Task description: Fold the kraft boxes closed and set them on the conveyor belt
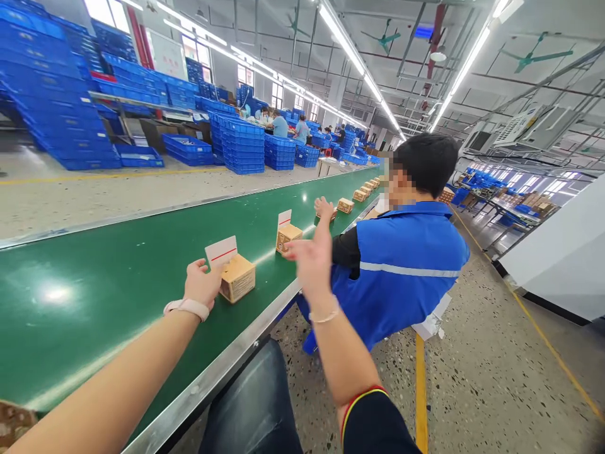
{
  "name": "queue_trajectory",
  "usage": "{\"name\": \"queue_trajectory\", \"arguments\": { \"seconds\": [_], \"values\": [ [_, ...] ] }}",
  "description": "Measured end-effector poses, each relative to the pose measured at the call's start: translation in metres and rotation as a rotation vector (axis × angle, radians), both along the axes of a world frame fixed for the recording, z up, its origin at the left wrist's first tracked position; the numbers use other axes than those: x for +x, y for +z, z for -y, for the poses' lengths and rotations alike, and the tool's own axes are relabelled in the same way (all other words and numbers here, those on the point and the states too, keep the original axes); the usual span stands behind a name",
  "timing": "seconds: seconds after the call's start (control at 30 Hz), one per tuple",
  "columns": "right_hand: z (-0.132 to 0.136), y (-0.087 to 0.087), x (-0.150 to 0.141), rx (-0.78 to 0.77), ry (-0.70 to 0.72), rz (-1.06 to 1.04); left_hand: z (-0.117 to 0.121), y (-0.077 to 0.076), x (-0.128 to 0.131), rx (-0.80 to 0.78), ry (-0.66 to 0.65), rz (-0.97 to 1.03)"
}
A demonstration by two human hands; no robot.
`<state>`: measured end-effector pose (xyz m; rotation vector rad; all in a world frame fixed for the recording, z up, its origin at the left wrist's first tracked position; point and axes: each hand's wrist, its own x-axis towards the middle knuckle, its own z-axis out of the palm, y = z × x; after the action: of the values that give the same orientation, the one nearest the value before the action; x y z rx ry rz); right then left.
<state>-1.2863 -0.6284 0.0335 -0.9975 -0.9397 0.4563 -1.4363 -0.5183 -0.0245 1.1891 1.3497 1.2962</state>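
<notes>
My left hand (202,284) pinches the lower left corner of a white card with a red stripe (221,251). The card stands upright in the top of a small kraft cardboard box (237,279) on the green conveyor belt (118,296). My right hand (309,260) is raised and open, slightly blurred, just right of a second kraft box (289,238) with its own striped card (284,219). It touches neither. A seated co-worker's hand (324,207) reaches over the belt beside a further box (345,205).
A seated co-worker in a blue vest (401,265) sits right of the belt, with several more boxes (366,189) beyond. A metal belt edge (217,372) runs below my arms. My dark-clad knee (250,403) is beneath it. Stacked blue crates (241,146) and more workers fill the far left.
</notes>
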Motion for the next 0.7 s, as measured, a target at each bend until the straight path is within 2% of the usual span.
{"name": "queue_trajectory", "arguments": {
  "seconds": [0.07,0.17,0.23,0.3,0.37,0.4,0.47,0.6,0.7],
  "values": [
    [0.029,0.032,0.047,0.165,-0.192,-0.122,0.012,0.012,-0.01,-0.014,-0.016,0.054],
    [0.057,0.08,0.114,0.265,-0.428,-0.209,0.04,0.028,-0.029,0.005,-0.102,0.061],
    [0.067,0.102,0.139,0.282,-0.488,-0.227,0.059,0.032,-0.043,-0.015,-0.147,0.02],
    [0.069,0.109,0.142,0.363,-0.528,-0.216,0.075,0.03,-0.057,-0.02,-0.196,-0.005],
    [0.063,0.099,0.125,0.473,-0.505,-0.147,0.089,0.026,-0.073,0.019,-0.256,-0.036],
    [0.057,0.088,0.112,0.505,-0.445,-0.077,0.096,0.023,-0.082,0.042,-0.279,-0.062],
    [0.042,0.057,0.079,0.451,-0.237,0.043,0.111,0.017,-0.103,0.084,-0.299,-0.13],
    [0.002,-0.016,0.008,0.116,0.196,0.025,0.149,0.005,-0.144,0.149,-0.177,-0.226],
    [-0.02,-0.06,-0.039,-0.124,0.525,0.098,0.174,-0.005,-0.166,0.272,0.103,-0.209]
  ]
}}
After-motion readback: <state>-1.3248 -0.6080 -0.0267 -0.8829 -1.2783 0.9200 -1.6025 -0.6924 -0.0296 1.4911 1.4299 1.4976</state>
